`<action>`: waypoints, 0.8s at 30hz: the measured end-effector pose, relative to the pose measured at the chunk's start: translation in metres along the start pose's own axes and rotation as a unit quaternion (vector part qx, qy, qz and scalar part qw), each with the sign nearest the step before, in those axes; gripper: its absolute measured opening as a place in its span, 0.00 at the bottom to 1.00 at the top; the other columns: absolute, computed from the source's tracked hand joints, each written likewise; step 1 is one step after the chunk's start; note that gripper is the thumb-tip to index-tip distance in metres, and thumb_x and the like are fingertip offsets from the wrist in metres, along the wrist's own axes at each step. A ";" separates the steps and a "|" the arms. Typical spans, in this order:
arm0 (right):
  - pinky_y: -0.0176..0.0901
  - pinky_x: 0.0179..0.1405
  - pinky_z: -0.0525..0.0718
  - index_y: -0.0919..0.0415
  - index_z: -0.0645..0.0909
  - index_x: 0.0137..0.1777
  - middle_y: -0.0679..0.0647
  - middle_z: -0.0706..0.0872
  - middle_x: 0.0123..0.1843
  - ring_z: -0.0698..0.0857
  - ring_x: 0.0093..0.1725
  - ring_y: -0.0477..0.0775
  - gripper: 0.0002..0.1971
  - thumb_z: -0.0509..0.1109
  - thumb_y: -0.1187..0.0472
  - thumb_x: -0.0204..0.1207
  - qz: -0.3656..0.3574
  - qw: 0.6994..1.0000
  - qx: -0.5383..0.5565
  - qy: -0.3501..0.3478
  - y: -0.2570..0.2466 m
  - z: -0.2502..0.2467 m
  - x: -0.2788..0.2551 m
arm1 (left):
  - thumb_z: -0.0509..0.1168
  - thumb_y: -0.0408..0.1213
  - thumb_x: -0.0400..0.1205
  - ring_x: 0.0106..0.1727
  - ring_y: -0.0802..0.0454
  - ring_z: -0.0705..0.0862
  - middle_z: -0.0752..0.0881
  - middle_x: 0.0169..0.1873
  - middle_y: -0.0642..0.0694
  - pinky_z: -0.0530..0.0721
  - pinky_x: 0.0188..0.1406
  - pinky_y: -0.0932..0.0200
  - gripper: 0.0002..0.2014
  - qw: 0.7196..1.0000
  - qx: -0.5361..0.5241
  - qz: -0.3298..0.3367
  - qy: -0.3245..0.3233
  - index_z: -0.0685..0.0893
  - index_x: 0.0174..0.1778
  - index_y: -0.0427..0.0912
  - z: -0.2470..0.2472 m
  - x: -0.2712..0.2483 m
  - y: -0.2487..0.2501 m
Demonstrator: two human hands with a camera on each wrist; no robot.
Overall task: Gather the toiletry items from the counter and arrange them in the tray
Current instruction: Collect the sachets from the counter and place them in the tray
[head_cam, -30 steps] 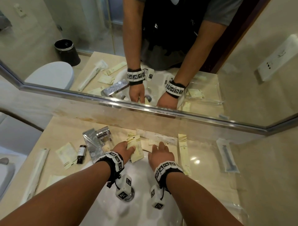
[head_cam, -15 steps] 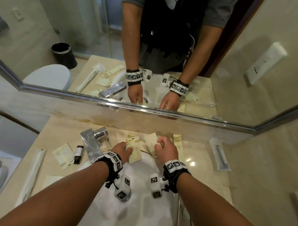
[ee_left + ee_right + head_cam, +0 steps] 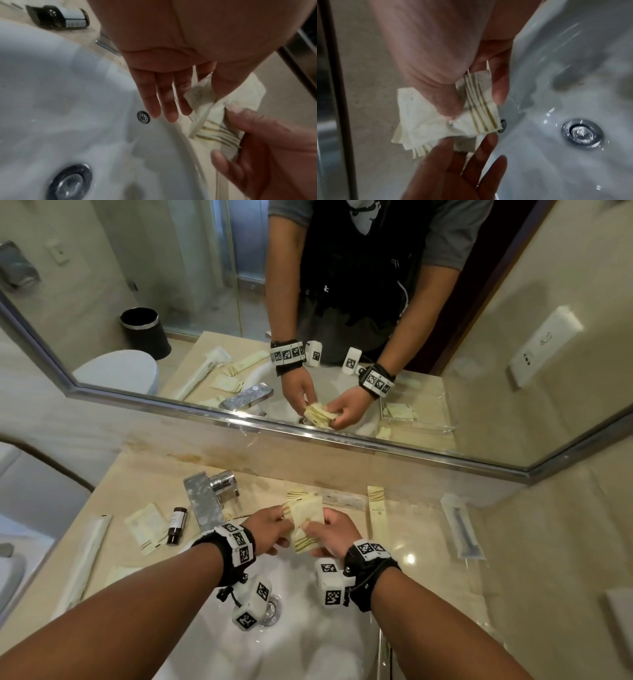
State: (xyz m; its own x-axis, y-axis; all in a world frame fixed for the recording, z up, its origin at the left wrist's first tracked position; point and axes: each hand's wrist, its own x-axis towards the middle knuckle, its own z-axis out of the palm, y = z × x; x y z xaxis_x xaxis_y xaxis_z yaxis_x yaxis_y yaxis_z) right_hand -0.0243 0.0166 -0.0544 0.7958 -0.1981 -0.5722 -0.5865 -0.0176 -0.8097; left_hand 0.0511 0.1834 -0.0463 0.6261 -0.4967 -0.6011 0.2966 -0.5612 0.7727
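Note:
Both hands meet above the far rim of the sink (image 3: 294,642) with a small stack of cream, gold-striped sachets (image 3: 306,518) between them. My left hand (image 3: 270,530) pinches a sachet corner (image 3: 199,93) between thumb and forefinger, its other fingers (image 3: 154,94) straight. From the right, my right hand (image 3: 330,530) grips the striped sachets (image 3: 479,105) with thumb and fingers. The clear tray (image 3: 481,587) lies on the counter at the right; its outline is faint.
On the counter lie a long narrow sachet (image 3: 376,511), a wrapped razor (image 3: 460,529), a clear-wrapped item (image 3: 342,499), a small dark bottle (image 3: 176,525), a flat sachet (image 3: 145,527) and a long wrapped stick (image 3: 85,556). The chrome faucet (image 3: 209,501) stands behind my left hand.
My right hand lifted a sachet off the counter and brought it onto the one in my left hand. Both hands drew back toward the sink with the sachets raised.

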 end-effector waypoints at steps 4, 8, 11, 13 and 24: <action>0.50 0.48 0.89 0.48 0.85 0.59 0.45 0.90 0.51 0.89 0.49 0.52 0.12 0.71 0.51 0.77 -0.049 0.965 -0.243 0.080 -0.006 -0.009 0.003 | 0.67 0.46 0.81 0.53 0.50 0.86 0.83 0.63 0.46 0.82 0.51 0.59 0.27 0.976 0.203 0.027 0.077 0.71 0.76 0.46 -0.004 0.003 0.001; 0.45 0.54 0.81 0.46 0.83 0.64 0.48 0.84 0.59 0.83 0.59 0.54 0.15 0.66 0.51 0.79 -0.111 0.872 -0.462 0.119 -0.010 -0.019 0.009 | 0.69 0.54 0.78 0.63 0.47 0.83 0.80 0.68 0.44 0.80 0.61 0.55 0.40 0.948 0.301 0.027 0.104 0.59 0.83 0.48 -0.007 0.015 0.013; 0.46 0.54 0.78 0.47 0.82 0.62 0.49 0.83 0.59 0.80 0.60 0.55 0.13 0.67 0.53 0.79 -0.147 0.836 -0.516 0.115 -0.007 -0.021 0.021 | 0.70 0.55 0.76 0.53 0.48 0.87 0.85 0.60 0.45 0.85 0.54 0.52 0.41 0.935 0.343 0.020 0.089 0.58 0.82 0.49 0.001 0.031 0.019; 0.47 0.54 0.78 0.48 0.82 0.61 0.50 0.83 0.58 0.80 0.59 0.56 0.13 0.68 0.55 0.78 -0.159 0.828 -0.524 0.120 -0.005 -0.023 0.031 | 0.70 0.57 0.75 0.55 0.46 0.86 0.83 0.63 0.45 0.86 0.54 0.51 0.42 0.925 0.370 0.022 0.089 0.58 0.82 0.52 0.005 0.041 0.020; 0.52 0.52 0.81 0.51 0.75 0.68 0.56 0.80 0.62 0.79 0.61 0.61 0.18 0.62 0.49 0.80 -0.108 0.815 -0.557 0.118 0.015 -0.027 0.062 | 0.62 0.49 0.82 0.55 0.44 0.84 0.81 0.61 0.45 0.83 0.54 0.52 0.15 0.887 0.456 0.052 0.057 0.80 0.63 0.48 0.022 0.088 0.013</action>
State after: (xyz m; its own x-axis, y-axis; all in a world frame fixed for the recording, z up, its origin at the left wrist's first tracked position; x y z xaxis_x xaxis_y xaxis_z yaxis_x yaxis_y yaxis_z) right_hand 0.0118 -0.0220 -0.0985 0.9243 -0.2533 -0.2854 -0.3140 -0.9299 -0.1915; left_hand 0.0943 0.1179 -0.0931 0.7002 -0.5364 -0.4713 -0.4409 -0.8440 0.3054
